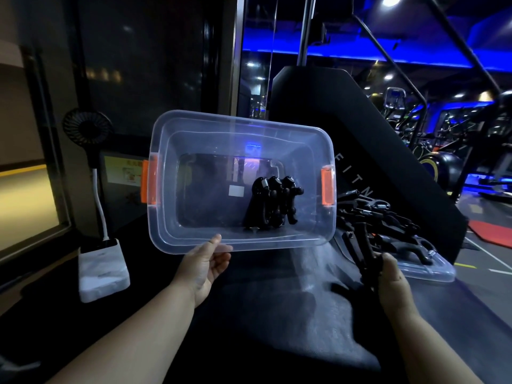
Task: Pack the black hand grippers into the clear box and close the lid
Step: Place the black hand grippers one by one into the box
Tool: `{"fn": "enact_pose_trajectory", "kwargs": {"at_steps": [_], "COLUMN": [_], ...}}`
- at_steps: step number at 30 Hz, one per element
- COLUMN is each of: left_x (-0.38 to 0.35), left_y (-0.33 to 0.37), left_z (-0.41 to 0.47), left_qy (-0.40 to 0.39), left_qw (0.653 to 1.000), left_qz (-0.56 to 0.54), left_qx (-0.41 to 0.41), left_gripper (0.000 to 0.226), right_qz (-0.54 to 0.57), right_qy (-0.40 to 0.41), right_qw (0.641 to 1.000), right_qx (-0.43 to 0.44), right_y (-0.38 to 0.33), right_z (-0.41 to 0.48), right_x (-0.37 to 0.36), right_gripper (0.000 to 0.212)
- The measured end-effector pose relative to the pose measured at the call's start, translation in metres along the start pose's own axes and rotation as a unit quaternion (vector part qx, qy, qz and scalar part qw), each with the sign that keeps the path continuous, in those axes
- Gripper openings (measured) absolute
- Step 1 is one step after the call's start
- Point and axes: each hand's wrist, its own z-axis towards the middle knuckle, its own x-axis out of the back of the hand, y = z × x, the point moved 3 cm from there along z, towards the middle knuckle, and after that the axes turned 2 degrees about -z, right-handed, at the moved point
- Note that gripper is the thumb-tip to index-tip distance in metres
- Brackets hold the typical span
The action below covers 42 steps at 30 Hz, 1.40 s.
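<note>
At near rim of clear box (210,134): left hand (203,268) pinches edge, mouth tipped toward wearer. Packed hand grippers (273,203) sit right of centre. Right hand (392,284) clenched round held hand gripper (363,245) (long axis roughly upright), just below-right of mouth. Judged: move goes up-left.

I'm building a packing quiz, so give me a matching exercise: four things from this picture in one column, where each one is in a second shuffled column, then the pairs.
1. clear box
2. lid
3. three hand grippers
4. single hand gripper

A. gripped in the right hand
B. inside the clear box
C. held at its near rim by the left hand
D. under the loose pile of hand grippers

Pairs: 1-C, 2-D, 3-B, 4-A
</note>
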Motion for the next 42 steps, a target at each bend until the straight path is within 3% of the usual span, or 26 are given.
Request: {"fn": "enact_pose_trajectory", "kwargs": {"at_steps": [3, 8, 13, 19, 22, 25, 31, 38, 42], "left_x": [0.000, -0.001, -0.001, -0.001, -0.001, -0.002, -0.004, -0.004, -0.004], "left_y": [0.000, 0.000, 0.001, 0.001, 0.001, 0.002, 0.003, 0.004, 0.004], "left_z": [0.000, 0.000, -0.002, -0.001, -0.001, -0.003, -0.005, -0.007, -0.007], "left_qy": [-0.003, 0.001, 0.003, 0.004, 0.007, 0.005, 0.007, 0.004, 0.004], "left_qw": [1.000, 1.000, 1.000, 1.000, 1.000, 1.000, 1.000, 1.000, 0.998], "left_qz": [-0.001, 0.001, 0.002, 0.003, 0.004, 0.005, 0.001, -0.017, -0.055], "left_qx": [-0.001, -0.001, -0.006, -0.004, -0.001, 0.000, 0.004, 0.004, 0.023], "left_gripper": [0.025, 0.024, 0.027, 0.026, 0.026, 0.026, 0.024, 0.029, 0.051], "right_qz": [0.025, -0.045, -0.042, 0.082, 0.073, 0.088, -0.022, -0.183, -0.211], "right_qy": [0.014, 0.011, 0.006, -0.082, -0.142, -0.135, -0.082, -0.076, -0.011], "right_qw": [0.998, 0.998, 0.998, 0.992, 0.985, 0.982, 0.995, 0.980, 0.976], "right_qx": [-0.058, 0.043, 0.055, -0.051, -0.070, -0.101, -0.047, 0.012, 0.051], "right_y": [0.004, 0.004, -0.002, -0.005, -0.006, -0.006, -0.010, -0.019, -0.033], "right_z": [0.004, 0.018, 0.025, 0.016, 0.016, 0.014, 0.023, 0.033, 0.021], "right_x": [0.005, -0.001, -0.005, 0.013, 0.016, 0.012, 0.012, 0.018, 0.020], "right_gripper": [0.044, 0.029, 0.029, 0.043, 0.036, 0.022, 0.038, 0.009, 0.032]}}
